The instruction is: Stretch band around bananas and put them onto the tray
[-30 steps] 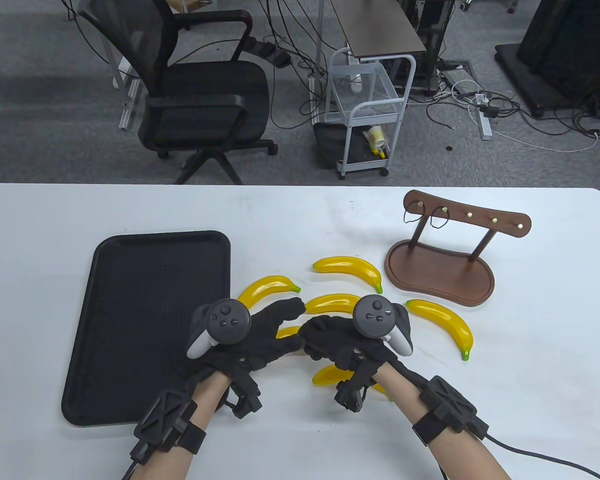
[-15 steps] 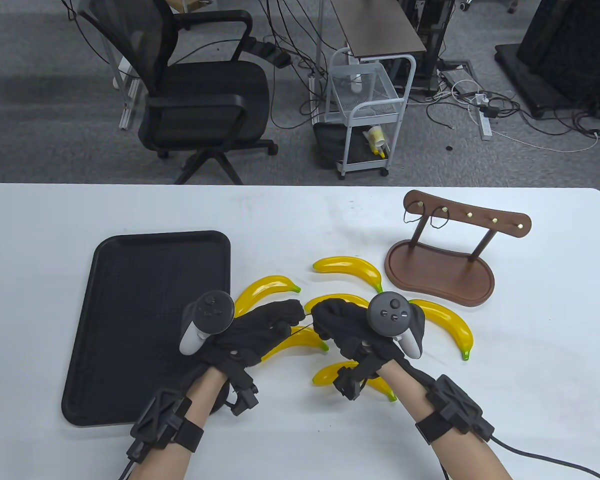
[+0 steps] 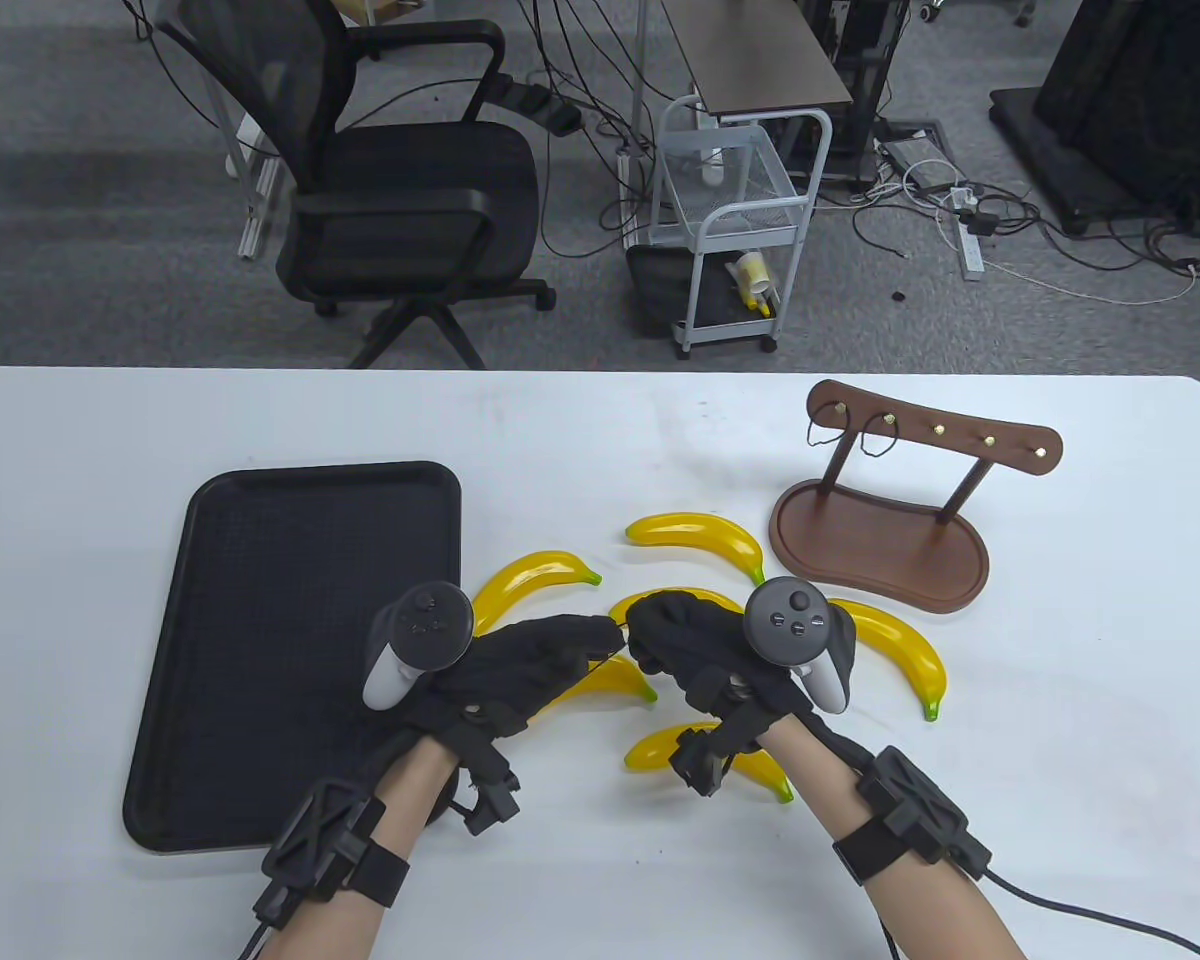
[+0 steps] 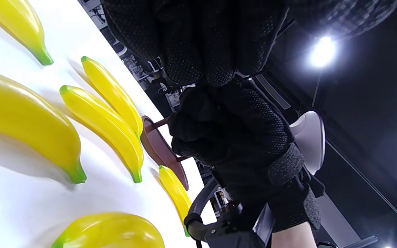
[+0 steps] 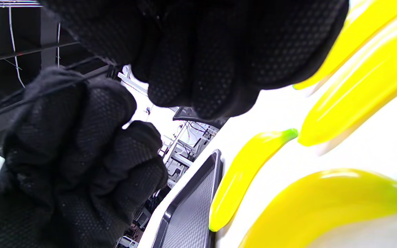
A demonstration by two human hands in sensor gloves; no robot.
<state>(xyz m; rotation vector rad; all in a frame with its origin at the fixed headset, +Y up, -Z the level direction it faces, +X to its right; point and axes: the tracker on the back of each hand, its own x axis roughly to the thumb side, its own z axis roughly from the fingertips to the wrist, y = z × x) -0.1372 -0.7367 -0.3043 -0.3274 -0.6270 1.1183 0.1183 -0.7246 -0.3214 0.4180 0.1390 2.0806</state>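
Both hands meet fingertip to fingertip above the white tabletop (image 3: 600,880), the left hand (image 3: 520,665) and right hand (image 3: 685,640) curled, each pinching an end of a thin black band (image 3: 615,655) drawn between them. Six glossy yellow plastic bananas (image 3: 695,530) lie under and around them. The black rectangular tray (image 3: 260,560) sits left of the left hand.

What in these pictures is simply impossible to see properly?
- Band: a thin dark line between the hands in the table view; too thin to follow.
- Banana under the left hand: partly covered.
- Banana behind the right hand: mostly hidden.
- Both wrist views: fingers block the grip.
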